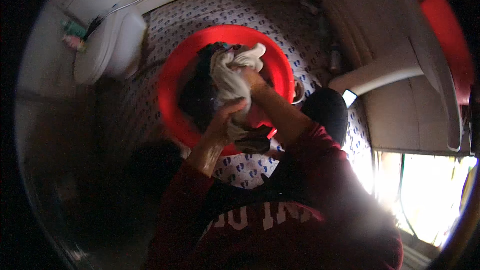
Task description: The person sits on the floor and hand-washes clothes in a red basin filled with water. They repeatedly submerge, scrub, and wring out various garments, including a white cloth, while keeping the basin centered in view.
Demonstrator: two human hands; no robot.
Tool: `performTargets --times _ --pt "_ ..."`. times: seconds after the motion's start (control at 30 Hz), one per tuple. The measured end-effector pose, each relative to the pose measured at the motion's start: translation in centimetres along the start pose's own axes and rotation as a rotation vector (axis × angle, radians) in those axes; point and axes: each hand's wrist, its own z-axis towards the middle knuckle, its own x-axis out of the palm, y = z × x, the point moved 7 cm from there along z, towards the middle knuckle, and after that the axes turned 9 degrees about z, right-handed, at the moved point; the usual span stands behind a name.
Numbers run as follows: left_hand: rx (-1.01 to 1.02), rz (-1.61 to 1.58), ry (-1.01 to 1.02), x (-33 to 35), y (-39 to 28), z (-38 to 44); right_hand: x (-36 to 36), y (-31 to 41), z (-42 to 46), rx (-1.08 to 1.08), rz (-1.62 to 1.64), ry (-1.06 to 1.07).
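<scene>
A large red plastic tub [225,32] stands on the floor before me. Above its inside I hold a whitish cloth [230,82], bunched and twisted, between both hands. My left hand [227,118] is closed around its nearer part, and the loose end droops towards the tub's near rim. Higher up the cloth, my right hand [250,77] grips it; some of the fingers are hidden by fabric. Dark wet-looking clothes [197,97] lie in the tub beneath. My left forearm shines as if wet.
The floor covering [243,168] has a footprint pattern. A white toilet [120,45] stands at the left. By the tub's right side sits a small round container [298,90]. A phone-like lit screen [349,98] is near my right knee [326,112]. Bright light enters at lower right.
</scene>
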Motion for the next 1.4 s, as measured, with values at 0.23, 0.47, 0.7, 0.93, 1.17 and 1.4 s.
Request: performTargets --times 0.23,0.47,0.7,0.93,1.17,1.4 --pt "-0.052 0.374 -0.364 -7.6 6.9 2.5 1.4 11.2 0.5 -0.009 -0.49 -0.035" --pt "-0.016 0.239 -0.31 -6.6 8.6 3.7 2.3 4.3 -3.1 0.428 -0.352 0.031" --pt "0.142 -0.418 -0.162 -2.7 1.8 0.0 -1.4 11.0 -3.8 0.406 0.208 0.179" --pt "0.167 -0.609 0.168 -3.0 -0.6 -0.2 -6.5 16.0 -5.6 0.813 1.497 0.045" --pt "0.434 -1.161 0.866 -2.5 -0.8 2.7 4.0 15.5 -10.2 0.507 2.333 0.045" --pt "0.305 -1.184 0.897 2.4 -1.5 -3.8 4.3 15.8 -8.8 0.395 2.353 -0.106"
